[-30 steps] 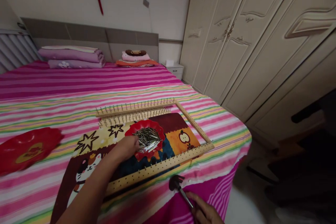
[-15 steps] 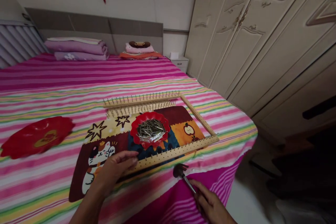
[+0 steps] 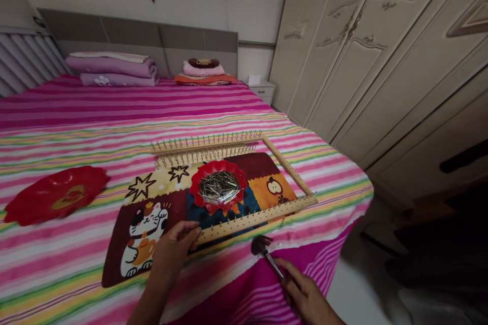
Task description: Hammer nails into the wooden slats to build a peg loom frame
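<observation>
The left hand (image 3: 177, 245) has left the red scalloped bowl (image 3: 195, 183) of nails (image 3: 220, 188) and come down to the near rail of the wooden frame (image 3: 251, 221), at the end nearest that hand. Its thumb and fingers are drawn together at the wood; whether they pinch a nail, I cannot tell. So the work seems to have passed from picking out a nail to placing one. The right hand (image 3: 304, 290) keeps its grip on the hammer (image 3: 263, 250), its head just beyond the fingers and near the rail, apart from it. The bowl sits beyond the left hand, on the cat-print mat (image 3: 114, 259); farther left of that hand lies a red tray (image 3: 41, 198).
</observation>
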Demonstrator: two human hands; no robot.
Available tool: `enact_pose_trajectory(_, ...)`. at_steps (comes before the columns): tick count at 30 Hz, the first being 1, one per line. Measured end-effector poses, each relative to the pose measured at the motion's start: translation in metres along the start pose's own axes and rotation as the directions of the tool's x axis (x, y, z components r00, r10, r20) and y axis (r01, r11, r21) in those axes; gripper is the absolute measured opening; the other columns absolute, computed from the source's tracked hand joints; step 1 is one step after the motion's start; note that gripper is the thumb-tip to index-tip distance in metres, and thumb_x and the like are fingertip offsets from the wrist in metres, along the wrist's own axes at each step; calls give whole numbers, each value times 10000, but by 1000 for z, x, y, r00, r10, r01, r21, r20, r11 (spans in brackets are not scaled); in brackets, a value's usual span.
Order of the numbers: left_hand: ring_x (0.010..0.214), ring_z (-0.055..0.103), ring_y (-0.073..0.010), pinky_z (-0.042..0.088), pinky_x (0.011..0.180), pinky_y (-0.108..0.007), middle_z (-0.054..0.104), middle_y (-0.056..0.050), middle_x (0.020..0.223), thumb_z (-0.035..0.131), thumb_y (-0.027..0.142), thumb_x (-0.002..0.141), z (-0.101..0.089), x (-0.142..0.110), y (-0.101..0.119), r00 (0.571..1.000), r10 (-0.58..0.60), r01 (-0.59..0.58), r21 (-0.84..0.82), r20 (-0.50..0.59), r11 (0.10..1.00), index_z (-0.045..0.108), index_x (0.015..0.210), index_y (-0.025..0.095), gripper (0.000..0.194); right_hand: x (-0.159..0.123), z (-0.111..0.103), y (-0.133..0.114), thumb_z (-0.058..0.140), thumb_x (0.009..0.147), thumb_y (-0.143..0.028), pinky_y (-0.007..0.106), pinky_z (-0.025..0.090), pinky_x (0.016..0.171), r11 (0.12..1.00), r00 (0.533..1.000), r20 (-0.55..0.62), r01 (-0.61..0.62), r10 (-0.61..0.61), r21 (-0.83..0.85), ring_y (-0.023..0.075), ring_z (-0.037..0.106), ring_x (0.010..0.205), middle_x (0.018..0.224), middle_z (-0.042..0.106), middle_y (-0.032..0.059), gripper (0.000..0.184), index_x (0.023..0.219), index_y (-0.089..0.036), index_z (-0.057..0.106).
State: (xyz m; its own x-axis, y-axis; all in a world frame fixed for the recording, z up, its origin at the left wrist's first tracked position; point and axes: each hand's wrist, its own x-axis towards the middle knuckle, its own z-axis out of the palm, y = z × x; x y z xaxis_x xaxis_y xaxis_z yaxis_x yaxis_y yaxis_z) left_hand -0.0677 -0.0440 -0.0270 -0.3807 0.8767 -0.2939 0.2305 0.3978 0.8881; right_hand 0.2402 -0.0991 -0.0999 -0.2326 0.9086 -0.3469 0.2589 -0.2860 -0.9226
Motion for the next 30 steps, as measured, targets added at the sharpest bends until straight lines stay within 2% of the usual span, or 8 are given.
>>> enact_pose_trajectory(6,581,605,-157,453,562,-244,653,25,596,613,503,599,2,-4,1,997,48,-41,118,-55,992,653,811,214,360,1,-1,-2,437,835,-405,207,213,417,1000,1000,9,18,-18,-17,109,296,464,528,328,-84,473,1237,-172,524)
enact_pose_trajectory(12,638,613,-150,454,610,-238,683,33,680,562,470,644,4,-4,-3,991,123,-106,249,-52,963,661,755,254,263,-6,1,-9,492,811,-503,238,397,512,991,995,-40,85,-89,-103,128,420,516,614,480,-28,482,1178,-211,604)
enact_pose_trajectory(18,719,625,-153,458,674,-249,684,24,756,542,430,672,7,0,-11,953,301,-277,310,-32,909,660,690,258,210,-14,24,-61,412,870,-536,185,287,389,992,985,119,125,-123,-9,81,288,398,508,333,-90,534,1298,-222,474)
enact_pose_trajectory(20,735,625,-152,460,685,-250,676,15,770,538,415,674,9,0,-12,936,349,-321,308,-40,896,652,664,250,200,-11,33,-87,408,894,-487,180,315,394,989,980,142,145,-141,-16,79,296,394,500,317,-94,492,1308,-225,460)
enact_pose_trajectory(23,688,613,-142,456,641,-241,657,16,735,537,393,674,12,0,-12,928,371,-339,311,-46,888,636,650,244,181,-3,45,-121,411,917,-368,204,463,537,955,943,198,288,-269,-75,102,447,464,515,438,-72,405,1298,-245,474)
enact_pose_trajectory(25,642,596,-132,444,605,-231,638,24,702,537,387,675,12,-1,-11,921,387,-354,322,-41,878,613,629,238,173,3,52,-137,401,922,-289,233,505,676,919,912,220,377,-347,-116,125,557,598,644,582,-35,388,1303,-264,468)
enact_pose_trajectory(27,598,572,-122,428,572,-222,610,32,661,534,382,674,11,-3,-10,913,405,-366,337,-49,867,575,590,230,179,7,58,-150,381,922,-230,264,502,792,895,892,250,420,-377,-150,140,616,746,876,669,-3,410,1324,-283,445)
enact_pose_trajectory(30,564,547,-115,410,544,-213,574,34,619,519,354,665,11,-5,-8,909,413,-370,346,-57,862,532,552,223,173,8,63,-165,365,917,-189,329,437,946,882,870,305,446,-387,-152,172,611,999,1137,646,9,445,1347,-287,419)
